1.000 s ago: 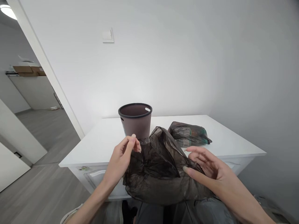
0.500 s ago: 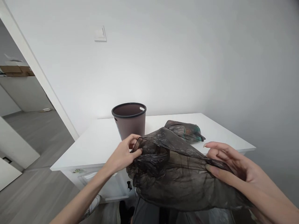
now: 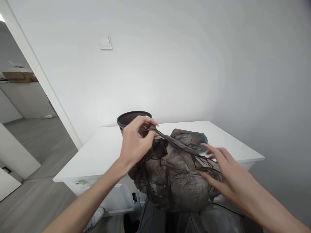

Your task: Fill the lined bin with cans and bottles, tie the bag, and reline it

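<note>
Bottom center, the dark bag (image 3: 187, 187) has its top edge sloping down rightward: left hand (image 3: 136, 140) pinching the high end, right hand (image 3: 233, 173) kinda at the low end, fingers apart.

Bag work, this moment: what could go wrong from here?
1. Tear: the dark bag is thin film, with a strand drawn tight from the left hand; it might rip there.
2. Slip: the right hand has thumb and forefinger spread, its hold unclear, so that side could come loose.
3. Knock: the left hand overlaps the bin in this view; if they're close, a sweep might tip it.
</note>
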`<state>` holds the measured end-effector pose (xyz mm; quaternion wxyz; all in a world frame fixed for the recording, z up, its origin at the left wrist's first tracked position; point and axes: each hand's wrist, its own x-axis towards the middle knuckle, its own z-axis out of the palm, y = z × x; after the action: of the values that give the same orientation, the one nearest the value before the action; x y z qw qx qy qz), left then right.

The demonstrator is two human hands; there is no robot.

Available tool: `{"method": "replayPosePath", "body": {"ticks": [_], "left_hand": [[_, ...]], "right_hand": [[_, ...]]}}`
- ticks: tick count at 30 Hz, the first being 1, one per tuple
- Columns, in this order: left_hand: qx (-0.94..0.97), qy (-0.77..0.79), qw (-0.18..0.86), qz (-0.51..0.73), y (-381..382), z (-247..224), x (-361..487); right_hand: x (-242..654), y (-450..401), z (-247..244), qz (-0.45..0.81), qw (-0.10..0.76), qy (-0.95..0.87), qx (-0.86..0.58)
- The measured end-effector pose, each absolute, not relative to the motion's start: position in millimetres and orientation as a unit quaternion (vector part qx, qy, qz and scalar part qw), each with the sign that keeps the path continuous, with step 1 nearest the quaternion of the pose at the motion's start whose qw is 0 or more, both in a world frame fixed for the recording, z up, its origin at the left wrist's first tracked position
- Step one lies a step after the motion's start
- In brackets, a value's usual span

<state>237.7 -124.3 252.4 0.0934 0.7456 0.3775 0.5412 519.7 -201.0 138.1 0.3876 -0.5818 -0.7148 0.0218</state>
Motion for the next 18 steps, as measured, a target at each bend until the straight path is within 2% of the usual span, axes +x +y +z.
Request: {"method": "replayPosePath", "body": {"ticks": [4, 7, 10, 14, 18], "left_hand": [[0.774, 0.348, 0.062, 0.525, -123, 256, 247], [0.784, 0.351, 0.033, 0.512, -123, 261, 240], [0.781, 0.344, 0.010, 0.520, -126, 267, 227], [0.762, 0.318, -0.036, 0.563, -128, 269, 213], [0.731, 0.330, -0.006, 0.597, -126, 263, 203]], "right_hand": [[456, -207, 165, -0.061, 0.473, -0.757, -0.447], [415, -200, 187, -0.017, 0.520, -0.775, -0.359], [394, -182, 204, 0.079, 0.541, -0.737, -0.398], [384, -176, 216, 0.196, 0.445, -0.766, -0.420], [377, -196, 214, 0.199, 0.309, -0.845, -0.389]]}}
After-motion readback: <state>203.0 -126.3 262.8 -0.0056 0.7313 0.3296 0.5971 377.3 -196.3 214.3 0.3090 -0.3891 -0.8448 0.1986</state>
